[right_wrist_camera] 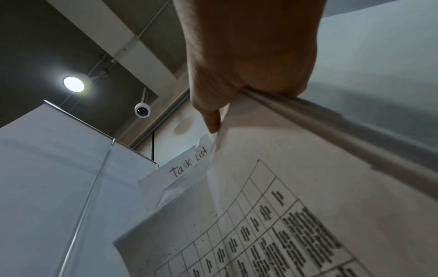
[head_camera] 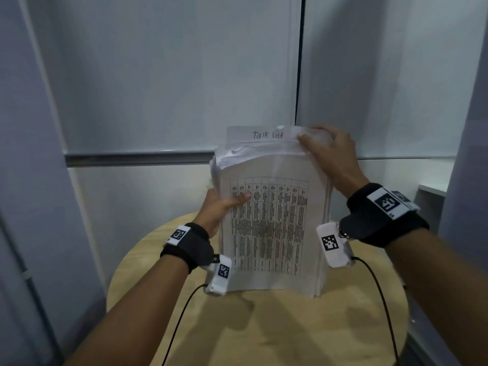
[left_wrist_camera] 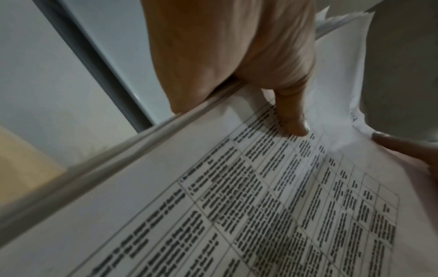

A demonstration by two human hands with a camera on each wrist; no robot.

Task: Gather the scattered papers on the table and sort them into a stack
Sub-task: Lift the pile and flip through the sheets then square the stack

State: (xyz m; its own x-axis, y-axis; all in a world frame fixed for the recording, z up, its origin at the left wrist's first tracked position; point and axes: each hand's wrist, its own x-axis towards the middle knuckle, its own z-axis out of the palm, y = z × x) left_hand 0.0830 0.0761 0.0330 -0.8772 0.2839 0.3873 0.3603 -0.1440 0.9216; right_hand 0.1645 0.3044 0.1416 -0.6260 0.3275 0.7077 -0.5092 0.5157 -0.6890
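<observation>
You hold the stack of papers [head_camera: 272,228] upright on the round wooden table [head_camera: 264,326], its lower edge down on the tabletop near the far side. It is a thick white bundle. Its sides are fairly even, but the top is ragged, with several sheets curled and poking up at different heights.

Your left hand [head_camera: 219,207] grips the stack's left edge about halfway up, the thumb [left_wrist_camera: 291,116] flat on the front sheet and the other fingers hidden behind the pile. Your right hand [head_camera: 330,151] clamps the upper right corner, with the thumb on the front and the fingers curled over the top.

The front sheet [head_camera: 269,225] carries a printed table of many narrow columns, and its text is too blurred to read. A rear sheet [head_camera: 266,134] stands above the rest and has "Task List" handwritten across its top.

Only the head view shows the foot of the stack meeting the table and the black wrist bands [head_camera: 190,244] with their square black-and-white markers. The left wrist view shows the thickness of the stack's edge under your palm. The right wrist view looks upward past the "Task List" heading to a lit ceiling lamp [right_wrist_camera: 73,84] and a white dome camera [right_wrist_camera: 142,110].
</observation>
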